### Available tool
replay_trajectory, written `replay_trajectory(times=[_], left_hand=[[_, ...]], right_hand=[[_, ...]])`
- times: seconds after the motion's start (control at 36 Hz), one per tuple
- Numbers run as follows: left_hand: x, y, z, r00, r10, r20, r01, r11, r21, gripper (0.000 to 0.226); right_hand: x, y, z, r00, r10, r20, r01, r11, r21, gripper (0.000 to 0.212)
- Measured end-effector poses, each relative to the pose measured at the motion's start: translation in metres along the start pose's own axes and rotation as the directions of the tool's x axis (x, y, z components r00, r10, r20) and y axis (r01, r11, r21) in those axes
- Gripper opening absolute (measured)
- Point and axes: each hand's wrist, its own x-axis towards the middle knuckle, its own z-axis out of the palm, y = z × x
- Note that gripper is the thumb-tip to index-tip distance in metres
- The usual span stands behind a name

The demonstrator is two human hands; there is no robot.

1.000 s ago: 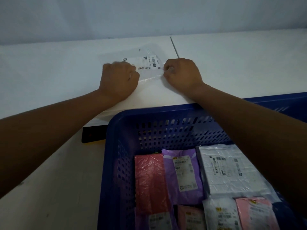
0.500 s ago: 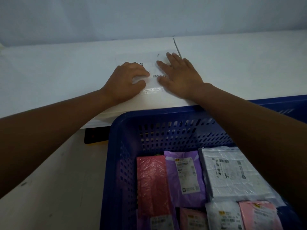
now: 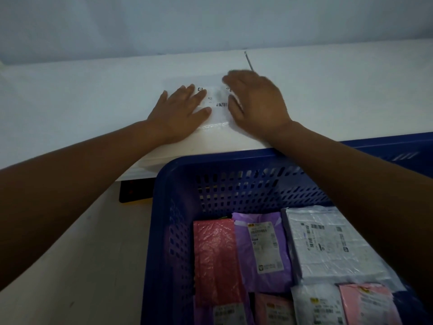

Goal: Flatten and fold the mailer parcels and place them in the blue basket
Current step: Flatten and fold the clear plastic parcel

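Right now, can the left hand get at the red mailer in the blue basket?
Probably yes: the left hand lies flat on the white mailer, holding nothing, and the red mailer sits uncovered in the open basket.

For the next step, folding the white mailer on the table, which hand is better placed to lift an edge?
Probably the right hand. It looks raised and blurred over the right part of the white mailer, while the left hand lies flat on it, well placed to hold it down.

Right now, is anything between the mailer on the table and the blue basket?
Nothing visible blocks it. The clear mailer lies flat under the left hand and right hand; the blue basket sits open just below the table edge.
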Motion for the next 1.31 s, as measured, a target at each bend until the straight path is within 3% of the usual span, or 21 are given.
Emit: replay_trajectory(times=[0.06,0.14,0.19,0.28,0.5,0.69,0.78,1.14,1.22,1.31], left_hand=[[0.000,0.000,0.000,1.000,0.006,-0.001,-0.006,1.000,0.004,0.064],[-0.002,0.001,0.004,0.992,0.041,-0.117,-0.023,0.989,0.149,0.066],[-0.002,0.002,0.004,0.981,0.076,-0.177,-0.036,0.975,0.220,0.067],[-0.002,0.000,0.002,0.995,0.074,-0.068,-0.067,0.992,0.109,0.062],[-0.001,0.002,0.002,0.999,0.011,-0.033,-0.010,0.999,0.032,0.066],[-0.001,0.002,0.002,0.998,0.042,-0.053,-0.038,0.996,0.078,0.069],[-0.002,0.001,0.000,0.996,0.075,-0.039,-0.072,0.994,0.086,0.066],[-0.001,0.003,0.003,0.988,-0.143,-0.056,0.145,0.988,0.042,0.070],[-0.002,0.003,0.003,0.981,-0.182,-0.072,0.186,0.981,0.054,0.076],[-0.004,0.004,0.001,0.986,-0.060,-0.156,0.077,0.991,0.106,0.072]], right_hand=[[-0.001,0.006,0.003,0.983,0.174,-0.065,-0.176,0.984,-0.023,0.052],[-0.001,0.012,0.008,0.929,0.361,0.078,-0.356,0.931,-0.079,0.065],[0.002,0.013,0.012,0.922,0.305,0.238,-0.292,0.952,-0.090,0.070],[0.005,0.013,0.014,0.895,0.167,0.413,-0.167,0.985,-0.036,0.075],[0.006,0.012,0.008,0.847,0.104,0.522,-0.100,0.994,-0.036,0.072],[0.005,0.008,0.006,0.887,-0.026,0.462,0.034,0.999,-0.009,0.069],[0.005,0.009,0.009,0.881,0.019,0.473,-0.015,1.000,-0.011,0.069],[0.007,0.015,0.016,0.855,0.056,0.516,-0.067,0.998,0.003,0.071],[0.005,0.014,0.013,0.903,0.047,0.427,-0.065,0.998,0.027,0.066],[0.002,0.012,0.011,0.964,0.172,0.200,-0.174,0.985,-0.011,0.064]])
